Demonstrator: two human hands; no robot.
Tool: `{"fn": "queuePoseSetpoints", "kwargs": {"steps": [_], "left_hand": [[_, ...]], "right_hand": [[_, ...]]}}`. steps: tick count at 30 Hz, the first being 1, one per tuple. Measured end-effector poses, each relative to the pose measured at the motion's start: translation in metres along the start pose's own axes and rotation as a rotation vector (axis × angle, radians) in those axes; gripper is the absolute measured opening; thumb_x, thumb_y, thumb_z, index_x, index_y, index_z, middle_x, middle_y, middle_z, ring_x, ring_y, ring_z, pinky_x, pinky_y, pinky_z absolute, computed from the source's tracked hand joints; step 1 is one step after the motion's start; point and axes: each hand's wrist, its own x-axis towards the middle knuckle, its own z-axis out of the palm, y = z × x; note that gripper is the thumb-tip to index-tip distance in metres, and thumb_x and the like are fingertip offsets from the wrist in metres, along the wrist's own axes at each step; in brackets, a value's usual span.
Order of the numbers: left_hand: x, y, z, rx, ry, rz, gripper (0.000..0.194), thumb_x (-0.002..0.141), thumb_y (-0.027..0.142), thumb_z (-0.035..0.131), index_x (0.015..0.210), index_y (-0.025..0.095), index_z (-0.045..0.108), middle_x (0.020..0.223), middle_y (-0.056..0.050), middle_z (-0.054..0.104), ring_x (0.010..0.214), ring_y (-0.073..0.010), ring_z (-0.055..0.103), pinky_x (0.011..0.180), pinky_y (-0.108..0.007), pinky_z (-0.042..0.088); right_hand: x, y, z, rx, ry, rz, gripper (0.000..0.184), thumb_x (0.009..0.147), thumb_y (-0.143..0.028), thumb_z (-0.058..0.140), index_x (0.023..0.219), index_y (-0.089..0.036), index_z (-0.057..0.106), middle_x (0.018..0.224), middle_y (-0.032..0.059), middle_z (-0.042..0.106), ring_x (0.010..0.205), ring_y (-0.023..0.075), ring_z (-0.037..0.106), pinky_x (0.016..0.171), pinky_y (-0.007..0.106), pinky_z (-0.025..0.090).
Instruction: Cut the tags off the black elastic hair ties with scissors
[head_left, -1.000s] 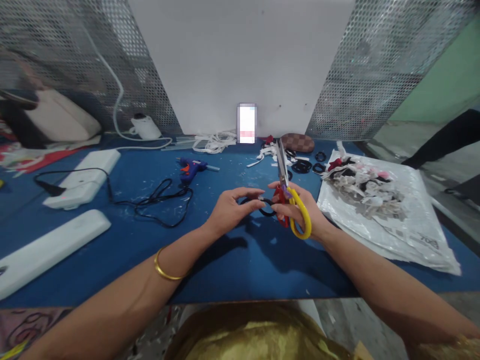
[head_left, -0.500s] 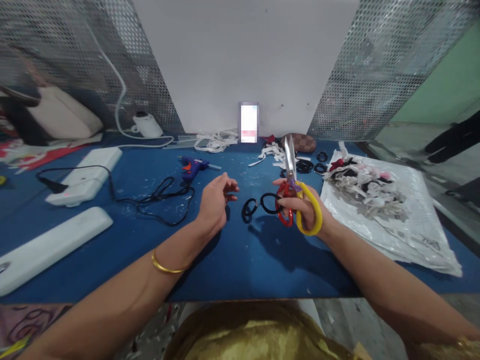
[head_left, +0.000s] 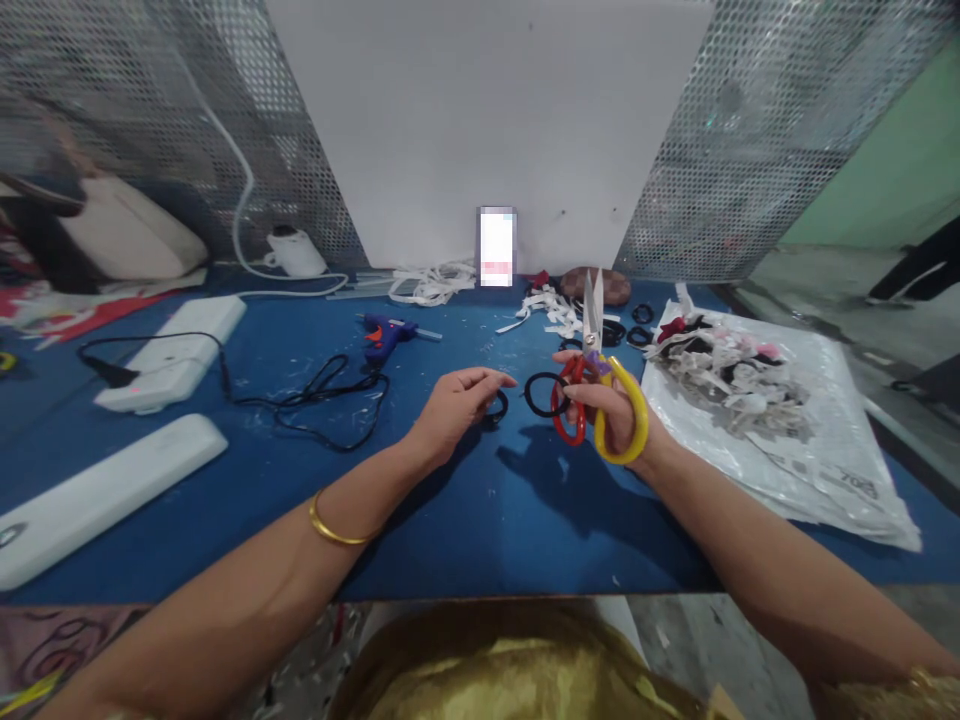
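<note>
My right hand (head_left: pixel 613 405) grips a pair of scissors (head_left: pixel 594 335) with one red and one yellow handle loop, blades pointing up and slightly apart. Its fingers also hold a black hair tie (head_left: pixel 541 412), which sticks out to the left. Just left of that hair tie is my left hand (head_left: pixel 461 408), thumb and fingers pinched together. Whatever may be between those fingertips is too small to make out. Partly hidden behind the left fingers, another black hair tie (head_left: pixel 500 408) shows.
A blue glue gun (head_left: pixel 382 338) with its cord lies left on the blue table (head_left: pixel 450 540). Farther left are a white power strip (head_left: pixel 172 355) and a long white case (head_left: pixel 112 500). Fabric scraps (head_left: pixel 735 375) cover a white plastic bag (head_left: pixel 832 440) at right. A phone (head_left: pixel 496 245) stands behind.
My left hand has moved right to the black hair ties, and its fingers have come together. The scissors in my right hand have shifted slightly right, their blades now showing more apart.
</note>
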Motion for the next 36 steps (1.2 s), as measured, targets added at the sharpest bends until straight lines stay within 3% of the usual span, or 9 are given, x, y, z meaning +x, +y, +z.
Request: {"fn": "queuePoseSetpoints", "kwargs": {"steps": [5,12,17,23,27,31,33,36], "left_hand": [[-0.009,0.004,0.009,0.144,-0.130,0.071,0.029,0.079,0.042,0.066,0.083,0.014,0.068,0.060,0.004,0.046,0.054,-0.0080,0.033,0.050,-0.023,0.023],[-0.007,0.005,0.003,0.253,-0.078,0.195,0.034,0.085,0.041,0.060,0.064,0.014,0.059,0.061,0.001,0.050,0.061,-0.0101,0.042,0.060,-0.023,0.032],[-0.006,0.004,0.005,-0.083,-0.107,0.099,0.032,0.087,0.035,0.057,0.063,0.016,0.048,0.052,0.007,0.032,0.048,-0.0067,0.024,0.048,-0.021,0.020],[-0.001,0.006,0.005,-0.423,0.016,-0.016,0.030,0.082,0.023,0.057,0.057,0.016,0.041,0.054,0.007,0.029,0.045,-0.0052,0.022,0.043,-0.018,0.020],[0.001,0.004,0.002,-0.488,0.091,0.003,0.027,0.082,0.029,0.061,0.062,0.015,0.049,0.057,0.006,0.034,0.045,-0.0041,0.026,0.041,-0.017,0.022],[-0.001,0.000,0.003,-0.363,0.085,-0.013,0.018,0.080,0.029,0.064,0.089,0.013,0.065,0.066,0.003,0.046,0.046,-0.0037,0.032,0.042,-0.016,0.022],[-0.004,0.000,0.006,-0.289,0.029,-0.024,0.026,0.081,0.035,0.065,0.094,0.013,0.067,0.061,0.004,0.042,0.046,-0.0040,0.028,0.042,-0.017,0.019],[-0.010,0.003,0.010,-0.179,-0.026,-0.023,0.035,0.079,0.047,0.066,0.087,0.013,0.069,0.054,0.008,0.028,0.045,-0.0047,0.020,0.043,-0.019,0.015]], "right_hand": [[-0.005,-0.002,0.006,-0.036,-0.024,0.000,0.048,0.065,-0.023,0.070,0.112,-0.017,0.059,0.070,-0.0047,0.058,0.046,0.0095,0.055,0.044,0.023,0.045],[-0.004,-0.002,0.005,0.002,-0.028,0.014,0.045,0.065,-0.020,0.068,0.110,-0.018,0.061,0.070,-0.0036,0.060,0.047,0.0093,0.055,0.046,0.023,0.045],[-0.003,-0.001,0.004,0.027,-0.016,0.021,0.045,0.063,-0.019,0.065,0.108,-0.019,0.061,0.070,-0.0039,0.059,0.047,0.0093,0.054,0.046,0.023,0.044],[-0.001,0.000,0.003,0.083,0.019,-0.033,0.044,0.063,-0.019,0.062,0.107,-0.019,0.060,0.070,-0.0039,0.057,0.047,0.0085,0.051,0.045,0.023,0.042],[0.002,0.000,0.001,0.115,0.037,-0.045,0.040,0.063,-0.018,0.062,0.103,-0.019,0.062,0.070,-0.0032,0.058,0.048,0.0083,0.050,0.046,0.023,0.043],[0.003,0.001,-0.001,0.106,0.035,-0.059,0.039,0.064,-0.019,0.063,0.103,-0.020,0.062,0.071,-0.0030,0.058,0.050,0.0091,0.052,0.047,0.023,0.044],[0.002,0.002,-0.001,0.092,0.016,-0.058,0.039,0.065,-0.019,0.063,0.105,-0.021,0.062,0.071,-0.0034,0.058,0.049,0.0089,0.052,0.046,0.023,0.044],[0.000,0.002,0.001,0.054,-0.006,-0.035,0.042,0.065,-0.020,0.063,0.107,-0.021,0.061,0.072,-0.0034,0.059,0.048,0.0091,0.053,0.047,0.024,0.045]]}}
